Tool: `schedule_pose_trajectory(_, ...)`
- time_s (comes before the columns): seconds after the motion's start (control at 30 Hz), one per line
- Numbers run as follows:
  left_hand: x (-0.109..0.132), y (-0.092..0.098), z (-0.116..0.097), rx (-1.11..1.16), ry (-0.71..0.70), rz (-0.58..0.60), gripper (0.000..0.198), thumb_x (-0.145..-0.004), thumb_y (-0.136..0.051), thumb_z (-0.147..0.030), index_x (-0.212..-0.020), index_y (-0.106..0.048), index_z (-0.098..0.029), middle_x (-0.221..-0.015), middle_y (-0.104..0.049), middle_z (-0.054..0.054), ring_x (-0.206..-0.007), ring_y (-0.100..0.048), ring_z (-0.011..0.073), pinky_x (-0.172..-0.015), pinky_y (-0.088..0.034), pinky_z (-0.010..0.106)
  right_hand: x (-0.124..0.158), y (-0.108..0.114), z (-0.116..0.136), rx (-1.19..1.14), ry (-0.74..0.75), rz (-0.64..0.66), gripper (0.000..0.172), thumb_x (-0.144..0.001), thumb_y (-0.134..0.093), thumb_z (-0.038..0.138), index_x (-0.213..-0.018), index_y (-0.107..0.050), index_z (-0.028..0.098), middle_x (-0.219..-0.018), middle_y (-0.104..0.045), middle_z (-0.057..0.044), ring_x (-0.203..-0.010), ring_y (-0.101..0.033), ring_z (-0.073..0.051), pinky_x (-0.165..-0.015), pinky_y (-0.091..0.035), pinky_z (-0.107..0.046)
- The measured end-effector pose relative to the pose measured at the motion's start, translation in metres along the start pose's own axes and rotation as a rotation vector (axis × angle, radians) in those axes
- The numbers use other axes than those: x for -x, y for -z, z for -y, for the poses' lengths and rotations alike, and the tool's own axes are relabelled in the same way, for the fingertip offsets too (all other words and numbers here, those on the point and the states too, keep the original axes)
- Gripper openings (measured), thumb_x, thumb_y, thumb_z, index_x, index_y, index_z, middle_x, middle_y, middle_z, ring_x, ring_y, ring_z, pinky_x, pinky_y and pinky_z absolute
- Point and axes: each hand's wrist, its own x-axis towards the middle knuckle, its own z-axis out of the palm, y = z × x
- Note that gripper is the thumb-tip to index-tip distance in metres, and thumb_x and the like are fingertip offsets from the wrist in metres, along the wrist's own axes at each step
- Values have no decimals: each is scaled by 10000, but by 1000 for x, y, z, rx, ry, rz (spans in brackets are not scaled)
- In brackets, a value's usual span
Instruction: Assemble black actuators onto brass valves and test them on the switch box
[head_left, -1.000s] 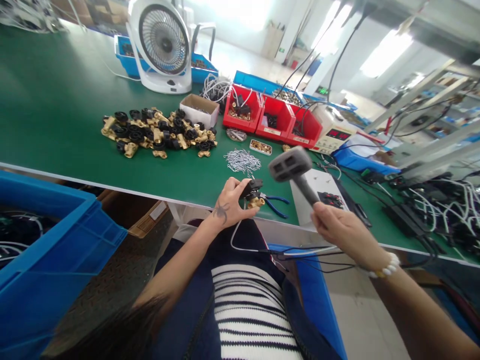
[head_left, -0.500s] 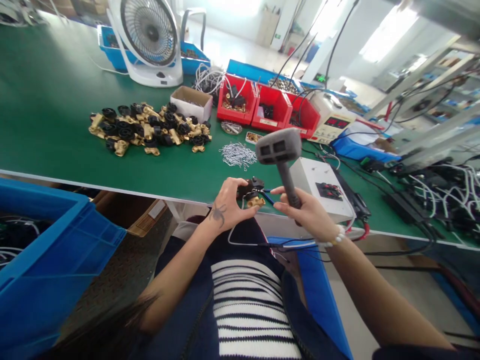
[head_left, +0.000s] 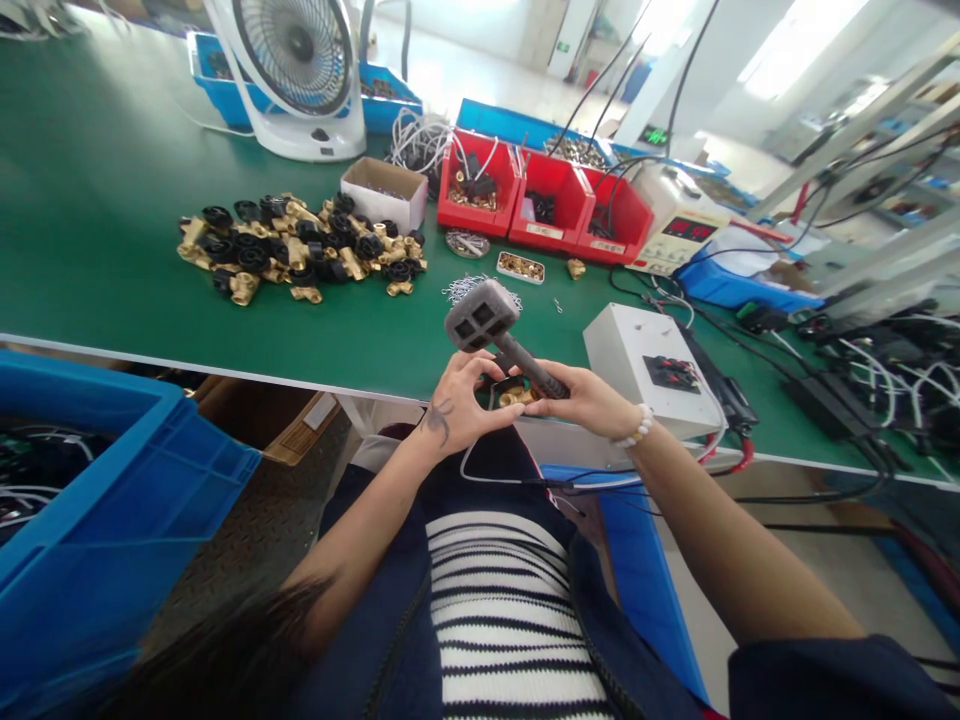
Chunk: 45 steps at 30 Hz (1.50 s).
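Note:
At the table's front edge, my left hand (head_left: 463,402) is closed around a brass valve fitting (head_left: 516,397) with a black part on it. A thin white cable hangs below that hand. My right hand (head_left: 592,402) grips the handle of a grey hammer (head_left: 484,314), whose blocky head has square recesses and points up and to the left. The fingertips of both hands meet at the fitting and partly hide it. Behind the hammer head lies a heap of small metal wire clips (head_left: 463,288).
Brass-and-black fittings (head_left: 300,250) are piled at the left, near a white fan (head_left: 315,140) and a small carton (head_left: 405,205). Red bins (head_left: 544,232) line the back. A grey control box (head_left: 637,370) stands right of my hands. A blue crate (head_left: 150,480) is at lower left.
My right hand has moved left to the fitting, bringing the hammer with it. The hammer head has swung left and now covers part of the clips. My left hand keeps its hold.

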Motion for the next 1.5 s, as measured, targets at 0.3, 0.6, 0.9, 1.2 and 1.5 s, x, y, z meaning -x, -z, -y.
schedule_pose_trajectory(0.3, -1, -3, 0, -26, -9, -38, 336, -660, -833, -280, -861, -581, -182, -1085, -588, 91, -1097, -591, 251, -819, -583, 387, 19, 6, 26, 123, -21, -206, 523, -784, -704, 515, -1159, -654, 154, -790, -639, -17, -666, -562, -152, -645, -480, -286)
schedule_pose_trajectory(0.6, 6, -17, -8, -130, 18, -170, 409, -645, -840, -298, -912, -553, -181, -1036, -555, 84, -1035, -561, 259, -912, -531, 446, 91, 2, 50, 233, -247, -534, 578, -904, -368, 736, -754, -564, 213, -501, -405, 30, -431, -355, -124, -429, -266, -269)
schedule_pose_trajectory(0.9, 5, -24, -8, -232, 24, -168, 747, -660, -813, -366, -1304, -509, -143, -1084, -530, 84, -1027, -538, 266, -945, -503, 437, 99, 19, 56, 348, -349, -579, 629, -861, -331, 797, -695, -519, 220, -494, -420, 17, -435, -377, -134, -436, -297, -276)
schedule_pose_trajectory(1.2, 3, -24, -7, -251, -1, -163, 702, -669, -800, -365, -1289, -552, -146, -1033, -526, 67, -981, -537, 246, -919, -504, 413, 96, 20, 59, 526, -332, -414, 633, -853, -349, 794, -617, -488, 223, -483, -442, 8, -447, -404, -137, -454, -292, -276)
schedule_pose_trajectory(1.5, 3, -24, -7, -260, -10, -160, 711, -682, -792, -365, -1296, -553, -97, -1030, -528, 82, -974, -540, 251, -908, -507, 415, 93, 18, 53, 621, -359, -266, 655, -819, -359, 823, -598, -501, 223, -477, -458, -5, -448, -425, -153, -468, -297, -284)
